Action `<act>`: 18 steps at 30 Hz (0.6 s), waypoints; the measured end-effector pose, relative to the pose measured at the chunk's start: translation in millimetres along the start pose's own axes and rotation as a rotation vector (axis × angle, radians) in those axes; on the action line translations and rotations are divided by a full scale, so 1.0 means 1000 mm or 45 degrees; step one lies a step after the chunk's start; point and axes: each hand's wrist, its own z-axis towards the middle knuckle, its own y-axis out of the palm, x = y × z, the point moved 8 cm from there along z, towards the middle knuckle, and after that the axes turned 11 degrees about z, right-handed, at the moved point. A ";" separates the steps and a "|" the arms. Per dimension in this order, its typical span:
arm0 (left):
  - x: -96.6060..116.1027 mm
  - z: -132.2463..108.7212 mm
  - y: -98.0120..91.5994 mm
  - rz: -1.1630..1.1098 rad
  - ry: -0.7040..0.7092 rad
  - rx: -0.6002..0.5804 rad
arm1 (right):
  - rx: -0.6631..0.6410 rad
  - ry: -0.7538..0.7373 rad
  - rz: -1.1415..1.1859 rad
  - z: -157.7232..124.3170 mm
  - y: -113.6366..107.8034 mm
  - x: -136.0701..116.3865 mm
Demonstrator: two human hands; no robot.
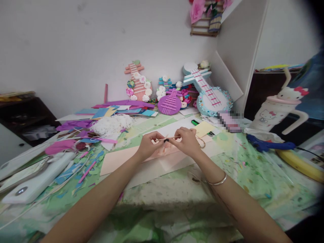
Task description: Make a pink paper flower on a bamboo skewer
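Note:
My left hand [149,147] and my right hand [186,141] meet over the middle of the table, both with fingers pinched. Between them they hold a thin pale strip [164,138] level, one end in each hand. A small dark piece [166,140] shows at its middle; what it is I cannot make out. Below lies a peach foam-like sheet [118,158], with crumpled peach bits [164,148] partly hidden by my fingers. A gold-coloured loop [201,142], possibly a scissor handle, lies beside my right hand.
Paper instruments, one purple [170,102] and one pale blue [213,98], lean at the back wall. White string [111,124] and scraps lie left, near a white box-like object [37,179]. To the right are a blue glue gun [268,143], a banana [301,164] and a tumbler [274,111].

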 end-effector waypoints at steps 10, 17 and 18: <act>0.000 0.001 -0.006 0.032 0.007 0.066 | 0.112 0.005 0.074 0.000 -0.006 -0.002; 0.005 -0.001 -0.009 0.105 0.031 0.127 | 0.031 0.011 0.088 0.001 -0.005 -0.003; 0.006 -0.001 -0.010 0.117 0.043 0.136 | 0.034 0.014 0.088 0.001 -0.005 -0.003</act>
